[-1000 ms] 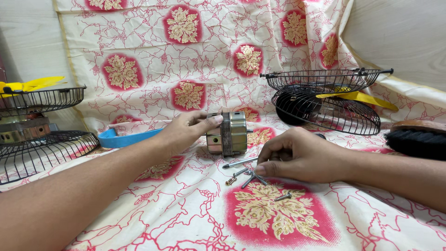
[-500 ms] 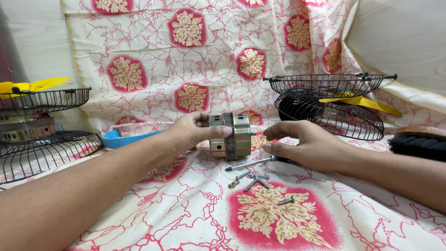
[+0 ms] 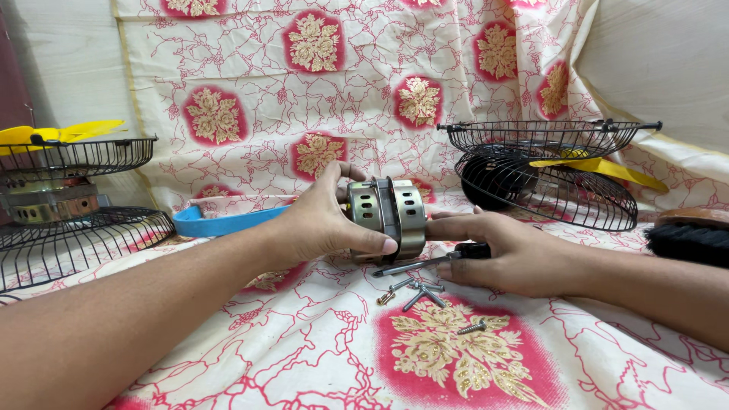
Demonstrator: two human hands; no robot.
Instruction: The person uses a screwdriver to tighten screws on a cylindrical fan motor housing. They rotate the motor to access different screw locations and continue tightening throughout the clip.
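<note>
My left hand [image 3: 326,220] grips a round metal fan motor housing [image 3: 389,216] with slotted vents, holding it just above the flowered cloth. My right hand [image 3: 505,254] rests on the cloth to the right of the motor, with one fingertip touching its side. A screwdriver [image 3: 425,263] with a black handle is held in this hand, its shaft pointing left under the motor. Several loose screws [image 3: 416,292] lie on the cloth just in front of both hands.
Two black wire fan guards [image 3: 554,163] with a yellow blade stand at the right rear. Another wire guard [image 3: 72,231] with a motor and yellow blade sits at the left. A blue plastic piece [image 3: 216,222] lies behind my left arm. A dark brush [image 3: 687,237] is at the far right.
My left hand has lifted and turned the motor housing toward me. My right hand has moved up beside it, carrying the screwdriver.
</note>
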